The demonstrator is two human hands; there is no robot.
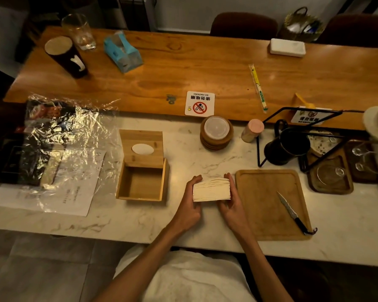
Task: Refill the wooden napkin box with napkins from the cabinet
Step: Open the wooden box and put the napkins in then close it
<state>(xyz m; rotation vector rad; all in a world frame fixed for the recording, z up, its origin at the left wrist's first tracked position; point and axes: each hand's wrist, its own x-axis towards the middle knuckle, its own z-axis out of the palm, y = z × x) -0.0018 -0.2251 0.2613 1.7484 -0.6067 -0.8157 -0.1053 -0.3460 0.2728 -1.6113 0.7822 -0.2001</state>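
The wooden napkin box [127, 192] stands on the marble counter with its hinged lid [141, 141] swung up and back; the inside looks bare. To its right a thick stack of cream napkins [211, 190] rests on the counter. My left hand [190, 202] presses the stack's left side and my right hand [232, 200] presses its right side, so both hands clamp it between them.
A wooden tray [268, 190] with a serrated knife [291, 212] lies right of my hands. Crumpled clear plastic wrap [61, 136] and a paper sheet [74, 192] sit left of the box. Behind are stacked coasters [216, 136], a black pitcher [286, 147] and a wire stand [301, 118].
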